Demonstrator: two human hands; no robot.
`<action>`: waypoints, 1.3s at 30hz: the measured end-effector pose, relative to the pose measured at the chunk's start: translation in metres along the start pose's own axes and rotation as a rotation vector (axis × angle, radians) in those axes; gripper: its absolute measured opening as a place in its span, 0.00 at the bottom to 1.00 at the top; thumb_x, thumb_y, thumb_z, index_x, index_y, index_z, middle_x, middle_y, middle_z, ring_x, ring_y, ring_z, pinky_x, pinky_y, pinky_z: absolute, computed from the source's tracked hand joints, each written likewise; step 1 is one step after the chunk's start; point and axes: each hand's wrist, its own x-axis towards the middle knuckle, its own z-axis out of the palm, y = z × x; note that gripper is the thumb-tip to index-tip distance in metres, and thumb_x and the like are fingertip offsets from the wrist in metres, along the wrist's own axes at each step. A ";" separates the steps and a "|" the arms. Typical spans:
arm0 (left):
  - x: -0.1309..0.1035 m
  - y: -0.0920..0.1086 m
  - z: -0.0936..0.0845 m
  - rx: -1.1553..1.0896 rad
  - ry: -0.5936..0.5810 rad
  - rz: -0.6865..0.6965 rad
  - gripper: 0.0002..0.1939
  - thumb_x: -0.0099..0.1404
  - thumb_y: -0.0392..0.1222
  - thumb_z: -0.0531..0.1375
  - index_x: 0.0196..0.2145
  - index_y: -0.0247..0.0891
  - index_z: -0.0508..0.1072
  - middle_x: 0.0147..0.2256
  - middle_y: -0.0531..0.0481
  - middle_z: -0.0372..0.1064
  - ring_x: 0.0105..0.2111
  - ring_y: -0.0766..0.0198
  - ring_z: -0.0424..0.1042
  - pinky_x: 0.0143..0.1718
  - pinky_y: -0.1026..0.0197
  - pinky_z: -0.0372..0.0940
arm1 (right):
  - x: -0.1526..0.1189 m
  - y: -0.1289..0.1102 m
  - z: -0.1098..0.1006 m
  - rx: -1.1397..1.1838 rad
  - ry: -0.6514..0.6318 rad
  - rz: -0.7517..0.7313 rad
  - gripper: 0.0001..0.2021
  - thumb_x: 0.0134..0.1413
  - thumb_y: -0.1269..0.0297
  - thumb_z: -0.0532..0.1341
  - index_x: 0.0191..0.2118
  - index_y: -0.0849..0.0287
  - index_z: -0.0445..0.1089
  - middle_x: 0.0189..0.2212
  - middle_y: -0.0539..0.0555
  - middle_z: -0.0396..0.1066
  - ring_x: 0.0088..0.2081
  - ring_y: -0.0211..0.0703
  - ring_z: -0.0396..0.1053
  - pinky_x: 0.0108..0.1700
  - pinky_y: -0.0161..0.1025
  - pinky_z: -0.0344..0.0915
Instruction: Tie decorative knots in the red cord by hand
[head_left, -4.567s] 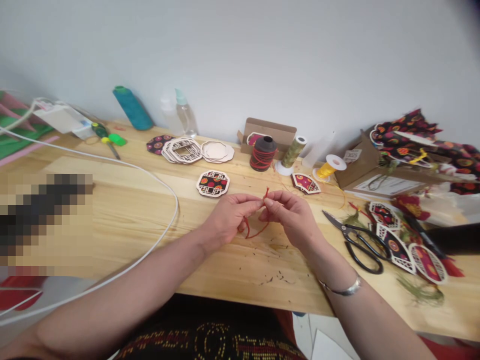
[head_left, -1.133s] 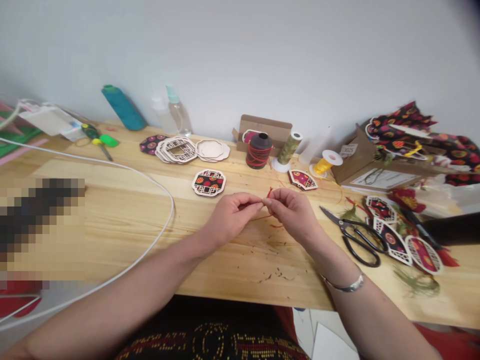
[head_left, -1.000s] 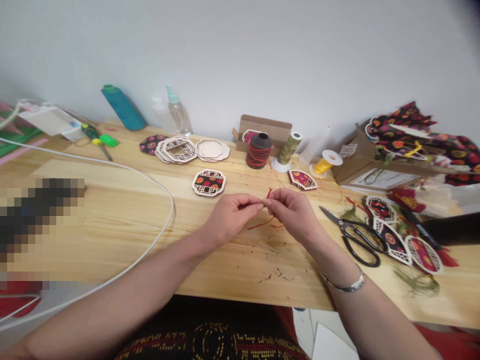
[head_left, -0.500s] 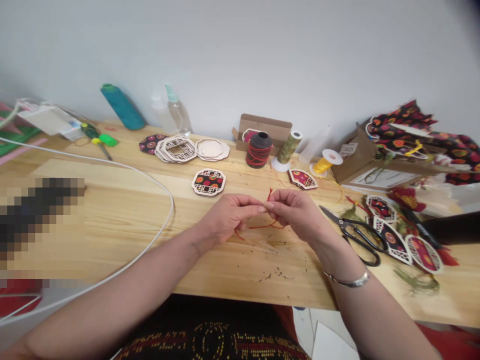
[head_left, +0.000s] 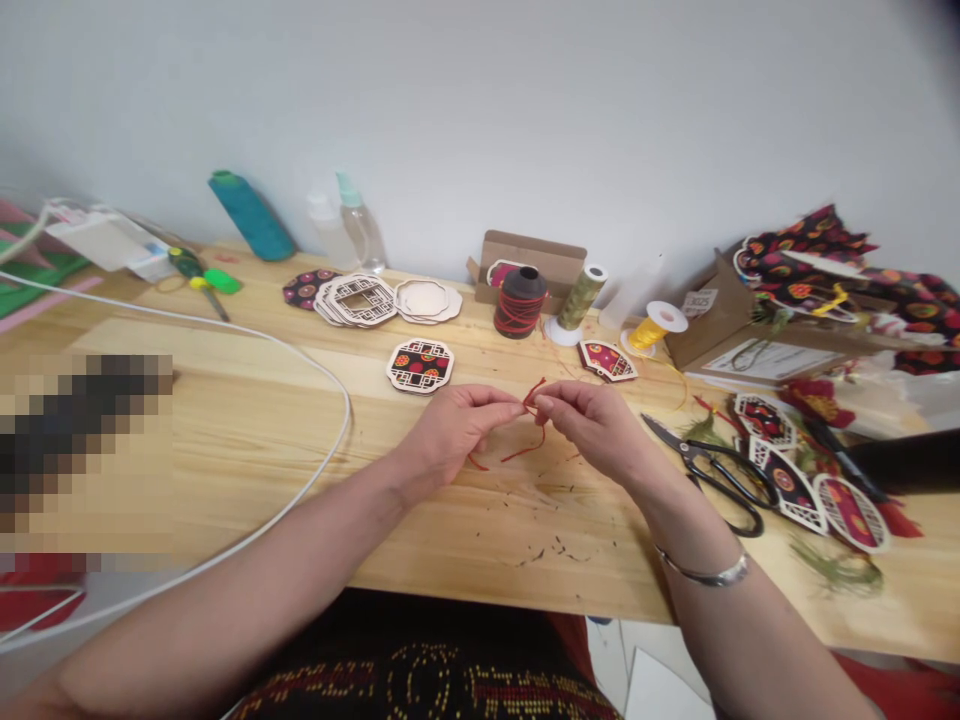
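Note:
A thin red cord (head_left: 528, 453) runs between my two hands over the middle of the table, with loose ends hanging below. My left hand (head_left: 474, 425) pinches it between thumb and fingertips. Close beside, my right hand (head_left: 579, 412) is closed on the cord too, its thumb and forefinger pressed together, and a short end sticks up between the hands. Just beyond my left hand lies a patterned fabric piece in a cut-out wooden frame (head_left: 420, 366). A black spool wound with red cord (head_left: 520, 302) stands farther back.
Black-handled scissors (head_left: 724, 475) lie right of my right hand, beside several framed pieces (head_left: 787, 482). A cardboard box (head_left: 720, 320) holds fabric at the back right. A white cable (head_left: 341, 380) curves across the left side. Stacked wooden frames (head_left: 360, 300) lie near the wall.
My fingertips have drawn slightly apart, showing more of the cord between them. The end that stood upright now slants, and the lower strand hangs differently.

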 end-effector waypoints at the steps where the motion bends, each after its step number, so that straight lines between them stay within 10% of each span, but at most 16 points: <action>1: 0.000 0.000 0.000 0.002 0.015 0.019 0.05 0.51 0.42 0.65 0.27 0.38 0.79 0.15 0.57 0.63 0.14 0.74 0.51 0.15 0.68 0.47 | 0.000 0.001 -0.001 -0.063 0.008 -0.023 0.13 0.55 0.60 0.57 0.25 0.60 0.70 0.19 0.48 0.63 0.22 0.33 0.54 0.24 0.33 0.50; 11: 0.000 0.001 0.003 0.028 0.109 0.063 0.07 0.52 0.41 0.65 0.30 0.37 0.79 0.29 0.50 0.75 0.28 0.66 0.69 0.25 0.65 0.62 | -0.012 -0.003 0.009 -0.366 0.198 -0.121 0.11 0.57 0.60 0.58 0.27 0.58 0.71 0.20 0.50 0.68 0.21 0.35 0.59 0.26 0.35 0.53; 26: 0.004 -0.003 -0.001 -0.185 0.010 -0.036 0.07 0.52 0.41 0.65 0.25 0.34 0.76 0.24 0.52 0.72 0.12 0.79 0.47 0.13 0.68 0.43 | -0.027 0.001 0.040 -1.256 0.167 -0.747 0.13 0.58 0.79 0.47 0.30 0.63 0.67 0.20 0.55 0.65 0.22 0.40 0.58 0.25 0.41 0.47; 35: 0.004 -0.001 0.000 -0.302 0.027 -0.060 0.09 0.47 0.40 0.68 0.26 0.34 0.74 0.15 0.59 0.58 0.13 0.77 0.50 0.14 0.70 0.42 | -0.027 -0.005 0.031 -0.802 0.008 -0.931 0.12 0.59 0.66 0.54 0.26 0.61 0.68 0.25 0.55 0.68 0.28 0.41 0.63 0.29 0.40 0.58; 39: 0.005 -0.003 0.000 -0.271 -0.002 -0.041 0.09 0.48 0.42 0.68 0.27 0.34 0.76 0.14 0.61 0.52 0.14 0.77 0.48 0.14 0.70 0.41 | -0.017 -0.003 0.020 -0.332 0.395 -0.601 0.10 0.59 0.69 0.54 0.29 0.60 0.70 0.33 0.57 0.71 0.36 0.42 0.67 0.39 0.41 0.63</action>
